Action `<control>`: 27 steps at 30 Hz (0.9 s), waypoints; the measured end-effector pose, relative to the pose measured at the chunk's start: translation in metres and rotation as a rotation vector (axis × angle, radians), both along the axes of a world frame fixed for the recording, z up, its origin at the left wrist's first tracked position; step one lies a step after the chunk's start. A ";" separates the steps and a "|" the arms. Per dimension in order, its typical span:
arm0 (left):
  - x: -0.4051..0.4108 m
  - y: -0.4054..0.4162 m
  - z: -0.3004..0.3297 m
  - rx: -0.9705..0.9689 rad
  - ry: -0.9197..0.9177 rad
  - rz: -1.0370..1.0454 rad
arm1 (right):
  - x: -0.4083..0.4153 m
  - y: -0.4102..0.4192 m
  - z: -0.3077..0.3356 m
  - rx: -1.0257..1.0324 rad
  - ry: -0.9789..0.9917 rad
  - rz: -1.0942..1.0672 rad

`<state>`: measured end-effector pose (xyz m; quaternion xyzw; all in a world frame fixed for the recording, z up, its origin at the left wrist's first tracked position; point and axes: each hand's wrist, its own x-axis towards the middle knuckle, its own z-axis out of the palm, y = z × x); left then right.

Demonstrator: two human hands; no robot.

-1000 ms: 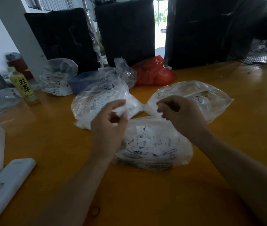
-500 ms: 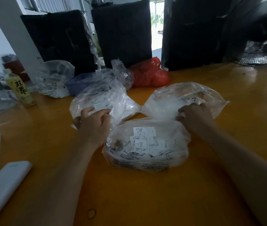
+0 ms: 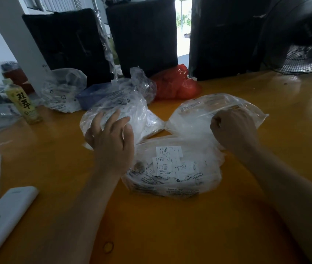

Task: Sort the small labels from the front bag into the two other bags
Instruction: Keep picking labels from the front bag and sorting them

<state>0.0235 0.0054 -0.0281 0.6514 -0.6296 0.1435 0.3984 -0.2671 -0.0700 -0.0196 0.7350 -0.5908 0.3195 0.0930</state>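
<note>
We count three clear plastic bags in front of us on the yellow table (image 3: 189,235), set in a triangle, and two bare hands over them. Going from the left: one white flat device (image 3: 2,220) lies at the table's near left edge, one yellow-labelled bottle (image 3: 24,103) stands farther back, and one more crumpled clear bag (image 3: 63,92) sits behind it, next to one blue container (image 3: 92,94). Then comes the left bag (image 3: 132,113), full of white slips; our left hand (image 3: 111,138) lies on its near side with the fingers spread and nearly straight, pressing the plastic rather than clutching it, the forearm running back toward us. In the middle, nearest to us, sits the front bag (image 3: 172,180), and through its top we see the small labels (image 3: 167,161), a loose heap of white printed slips too many and too overlapped to count. Behind the middle, one red bag (image 3: 176,84) rests against three dark upright cushions (image 3: 143,35). To the right lies the right bag (image 3: 208,109); our right hand (image 3: 233,128) is curled into a fist at its near edge, where it meets the front bag, but we cannot tell whether the fingers have hold of plastic or a label. One fan (image 3: 300,35) stands at the far right.
</note>
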 end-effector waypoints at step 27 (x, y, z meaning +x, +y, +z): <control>-0.041 0.014 -0.011 0.331 1.276 -0.593 | 0.050 0.049 0.005 0.547 -0.510 0.725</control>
